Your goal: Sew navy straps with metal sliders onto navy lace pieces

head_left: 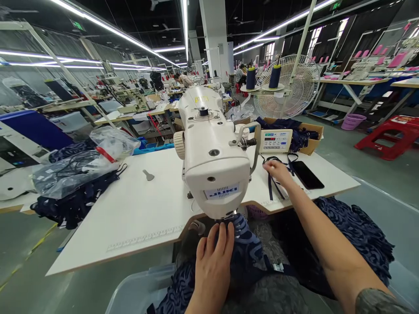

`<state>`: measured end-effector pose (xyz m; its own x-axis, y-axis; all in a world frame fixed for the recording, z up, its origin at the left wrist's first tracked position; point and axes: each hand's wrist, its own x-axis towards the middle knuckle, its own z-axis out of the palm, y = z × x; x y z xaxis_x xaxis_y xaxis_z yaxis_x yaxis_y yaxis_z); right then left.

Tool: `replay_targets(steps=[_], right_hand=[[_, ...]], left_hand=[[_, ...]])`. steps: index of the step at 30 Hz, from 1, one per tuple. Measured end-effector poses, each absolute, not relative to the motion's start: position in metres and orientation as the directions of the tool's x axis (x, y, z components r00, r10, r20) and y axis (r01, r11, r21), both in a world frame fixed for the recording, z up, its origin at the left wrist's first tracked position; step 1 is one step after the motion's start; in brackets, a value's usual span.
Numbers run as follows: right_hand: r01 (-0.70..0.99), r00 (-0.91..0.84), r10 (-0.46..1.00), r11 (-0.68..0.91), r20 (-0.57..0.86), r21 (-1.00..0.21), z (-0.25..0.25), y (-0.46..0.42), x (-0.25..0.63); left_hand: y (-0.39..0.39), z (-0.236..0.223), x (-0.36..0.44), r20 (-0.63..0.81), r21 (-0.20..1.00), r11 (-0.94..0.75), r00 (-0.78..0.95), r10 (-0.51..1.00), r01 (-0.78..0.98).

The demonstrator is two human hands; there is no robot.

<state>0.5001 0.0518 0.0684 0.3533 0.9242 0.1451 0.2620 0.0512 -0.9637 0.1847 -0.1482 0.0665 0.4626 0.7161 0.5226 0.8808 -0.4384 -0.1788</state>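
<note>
A white sewing machine (216, 170) stands in front of me, its needle area partly hidden behind my fingers. My left hand (214, 257) is closed on a navy patterned garment (247, 240) just below the machine head; its thumb is out of sight. The cloth hangs down over my lap, with a small white label (278, 267) on a dark band. On the tabletop to the right, my right hand (276, 171) has its fingers curled in a pinch at a dark narrow strap (270, 186). Several such straps lie around it, and the fingertips are small in view.
A black phone (307, 175) lies right of the straps, beneath a control panel (276, 140). Behind stands a cardboard box (316, 138) of dark pieces. A grey metal piece (148, 175) rests on the white table (144, 209). Patterned cloth (356, 237) is heaped at right.
</note>
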Motion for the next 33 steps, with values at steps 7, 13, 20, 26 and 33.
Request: replay_targets(steps=[7,13,20,26,33], right_hand=[[-0.202,0.517,0.809,0.433,0.28,-0.878,0.138,0.026,0.517],[-0.171,0.218,0.964,0.191,0.152,-0.967,0.087,-0.042,0.441],[0.344,0.208,0.973,0.017,0.095,-0.939,0.033,-0.04,0.444],[0.636,0.256,0.954,-0.044,0.156,-0.77,0.01,-0.006,0.474],[0.649,0.217,0.955,0.012,0.2,-0.76,0.067,0.065,0.478]], left_hand=[[-0.146,0.072,0.176,0.51,-0.244,-0.543,0.582,0.633,0.804],[-0.149,0.087,0.173,0.279,-0.208,-0.653,0.684,0.674,0.728],[-0.151,0.089,0.181,0.32,-0.138,-0.614,0.621,0.715,0.778],[-0.142,0.085,0.193,0.456,-0.167,-0.526,0.538,0.709,0.834],[-0.139,0.088,0.201,0.547,-0.123,-0.518,0.494,0.676,0.846]])
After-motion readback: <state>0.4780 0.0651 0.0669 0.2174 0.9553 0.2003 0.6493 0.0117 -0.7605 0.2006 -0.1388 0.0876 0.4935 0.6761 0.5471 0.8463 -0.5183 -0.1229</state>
